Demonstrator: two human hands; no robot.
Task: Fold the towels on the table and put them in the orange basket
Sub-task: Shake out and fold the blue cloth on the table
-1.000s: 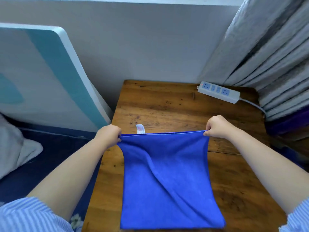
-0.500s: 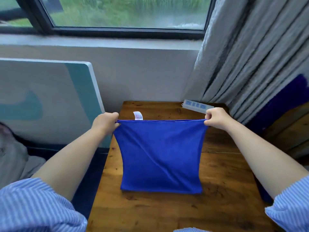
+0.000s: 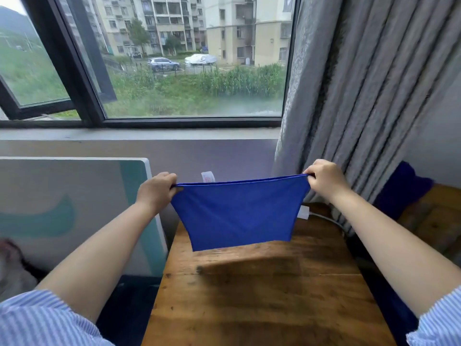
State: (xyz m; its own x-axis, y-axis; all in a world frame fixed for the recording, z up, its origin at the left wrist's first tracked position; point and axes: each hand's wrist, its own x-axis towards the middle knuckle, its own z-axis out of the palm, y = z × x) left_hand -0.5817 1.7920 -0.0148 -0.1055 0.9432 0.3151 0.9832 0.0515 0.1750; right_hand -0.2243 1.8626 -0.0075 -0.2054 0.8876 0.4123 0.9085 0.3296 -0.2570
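Window (image 3: 194, 58) (daylight outside), grey curtain (image 3: 361, 96), wooden table (image 3: 262, 295)

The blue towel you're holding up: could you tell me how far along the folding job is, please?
Done: nothing visibly finished. In hand: the left hand and right hand pinch the blue towel by its top corners, hanging above the wooden table. Left: folding and putting it away; no orange basket is in view.
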